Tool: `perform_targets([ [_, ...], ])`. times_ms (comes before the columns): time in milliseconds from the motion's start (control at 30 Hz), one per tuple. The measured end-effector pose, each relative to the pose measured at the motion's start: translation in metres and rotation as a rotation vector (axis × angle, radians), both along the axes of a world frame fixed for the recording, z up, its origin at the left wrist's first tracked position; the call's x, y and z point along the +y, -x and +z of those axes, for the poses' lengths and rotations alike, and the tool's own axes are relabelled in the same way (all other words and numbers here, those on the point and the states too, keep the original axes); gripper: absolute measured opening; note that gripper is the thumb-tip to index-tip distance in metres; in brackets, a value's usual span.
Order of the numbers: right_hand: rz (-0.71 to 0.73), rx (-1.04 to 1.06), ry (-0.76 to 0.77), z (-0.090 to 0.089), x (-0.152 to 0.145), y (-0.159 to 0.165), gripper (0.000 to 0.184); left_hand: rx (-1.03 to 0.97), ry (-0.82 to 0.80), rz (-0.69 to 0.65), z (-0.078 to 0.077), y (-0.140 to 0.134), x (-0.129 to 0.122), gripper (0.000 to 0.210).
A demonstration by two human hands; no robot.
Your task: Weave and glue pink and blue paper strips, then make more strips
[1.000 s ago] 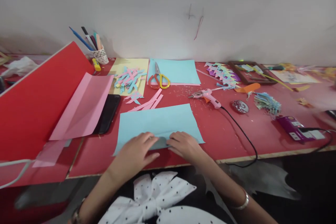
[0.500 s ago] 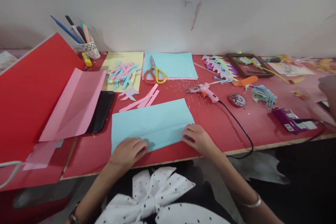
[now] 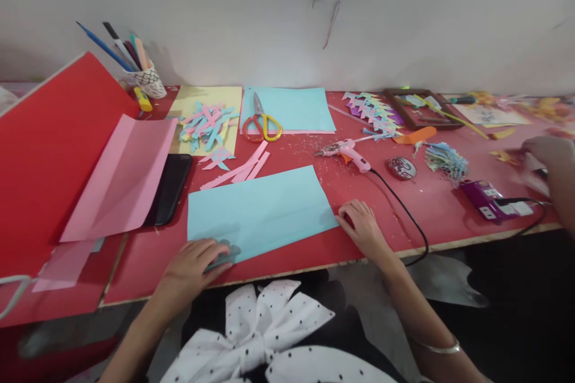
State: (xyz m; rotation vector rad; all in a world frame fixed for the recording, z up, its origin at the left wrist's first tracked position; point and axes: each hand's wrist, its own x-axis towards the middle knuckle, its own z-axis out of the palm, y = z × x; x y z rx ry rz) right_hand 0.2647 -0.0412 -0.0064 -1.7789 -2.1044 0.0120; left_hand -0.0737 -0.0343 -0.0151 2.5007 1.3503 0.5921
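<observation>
A sheet of light blue paper (image 3: 265, 206) lies before me near the table's front edge, with a faint crease along its lower side. My left hand (image 3: 197, 263) is closed over its lower left corner, fingers on top and thumb by the near edge. At the right corner, my right hand (image 3: 359, 224) grips the paper between thumb and fingertips. Its other fingers are bent together. Pink paper strips (image 3: 238, 170) lie just beyond the sheet. To the right rests a pink hot glue gun (image 3: 345, 152) with its black cord trailing over the table edge.
Scissors (image 3: 260, 119) lie on more blue paper at the back. Cut strips (image 3: 209, 125) cover a yellow sheet. At left are a black phone (image 3: 173, 191), folded pink paper (image 3: 121, 182) and a red board (image 3: 49, 173). A purple power box (image 3: 487, 200) sits right, near another person's hand (image 3: 548, 152).
The raised fold along the paper's lower side has flattened down. My left hand has slid left to the corner, and my right hand has moved right to the other corner.
</observation>
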Motion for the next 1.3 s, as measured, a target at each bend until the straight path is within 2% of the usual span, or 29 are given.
perform_targets([
  [100,-0.056,0.023,-0.119,0.003,-0.002,0.012,0.017,0.014,-0.042,-0.031,-0.003,0.001,-0.001,0.053],
  [200,-0.058,0.089,-0.226,0.010,-0.003,0.029,0.031,0.027,-0.080,-0.079,-0.005,-0.001,0.000,0.053],
  [267,0.043,0.116,-0.186,0.017,-0.003,0.038,0.035,0.033,-0.075,-0.123,-0.003,-0.003,0.001,0.055],
  [333,0.237,0.112,-0.058,0.023,-0.001,0.044,0.034,0.040,-0.021,-0.137,0.002,-0.006,0.002,0.057],
  [400,0.405,0.088,0.050,0.026,0.001,0.047,0.029,0.042,0.062,-0.124,0.012,-0.008,0.005,0.058],
  [433,0.443,0.069,0.063,0.027,0.003,0.049,0.027,0.036,0.093,-0.115,0.018,-0.009,0.006,0.058],
  [567,0.377,-0.023,-0.127,0.030,0.016,0.054,0.022,-0.012,0.069,-0.138,0.049,-0.014,0.010,0.051],
  [700,0.282,-0.042,-0.343,0.043,0.033,0.057,0.022,-0.107,0.078,-0.320,0.073,-0.021,0.007,0.044],
  [800,0.203,0.050,-0.447,0.057,0.048,0.056,0.023,-0.196,0.198,-0.375,0.075,-0.026,0.011,0.039],
  [867,0.207,0.181,-0.462,0.064,0.058,0.055,0.023,-0.229,0.258,-0.276,0.070,-0.029,0.017,0.034],
  [933,0.224,0.342,-0.433,0.069,0.067,0.054,0.021,-0.215,0.242,-0.153,0.064,-0.034,0.022,0.028],
  [967,0.221,0.426,-0.413,0.070,0.072,0.053,0.019,-0.196,0.226,-0.134,0.061,-0.036,0.024,0.030],
  [1100,0.146,0.711,-0.241,0.070,0.087,0.055,0.016,-0.093,0.225,-0.220,0.063,-0.050,0.024,0.041],
  [1200,0.127,0.728,-0.022,0.063,0.096,0.060,0.024,0.017,0.230,-0.288,0.066,-0.061,0.022,0.045],
  [1300,0.142,0.641,0.126,0.050,0.104,0.064,0.016,0.170,0.212,-0.329,0.059,-0.068,0.025,0.058],
])
